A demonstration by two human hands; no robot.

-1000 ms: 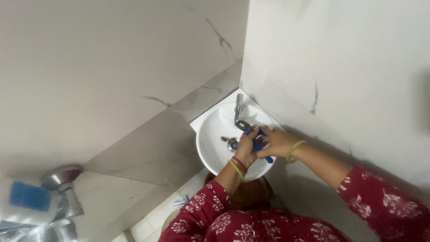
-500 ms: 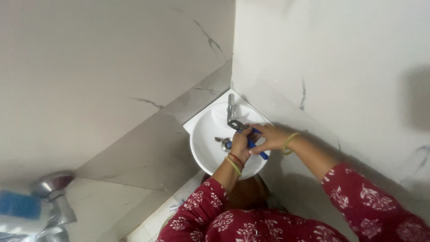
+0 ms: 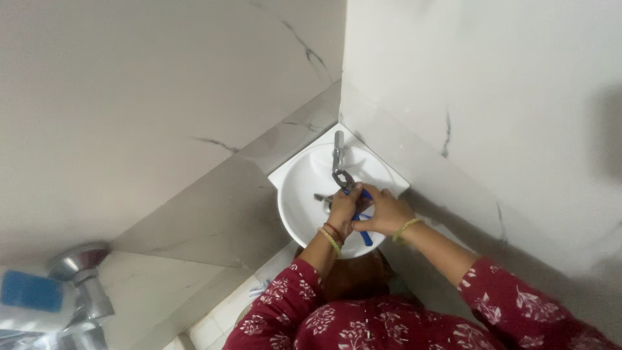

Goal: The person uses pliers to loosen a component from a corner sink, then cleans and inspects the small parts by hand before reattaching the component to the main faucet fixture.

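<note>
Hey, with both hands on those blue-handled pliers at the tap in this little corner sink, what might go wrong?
The pliers bite the tap right above the white basin; if the jaws slip, metal may chip the ceramic or mar the chrome. The left hand and right hand crowd together on the handles, so a slip may pinch fingers. Hard levering might also strain the small corner-mounted basin.

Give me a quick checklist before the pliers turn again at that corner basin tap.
1. Both hands on the pliers: ok; left hand and right hand meet at the blue handles.
2. Pliers nose at the base of the tap: ok.
3. Nose actually biting a fitting: cannot tell, too small.
4. Water off: cannot tell.
5. Basin free of loose parts: cannot tell; hands hide part of it.
</note>
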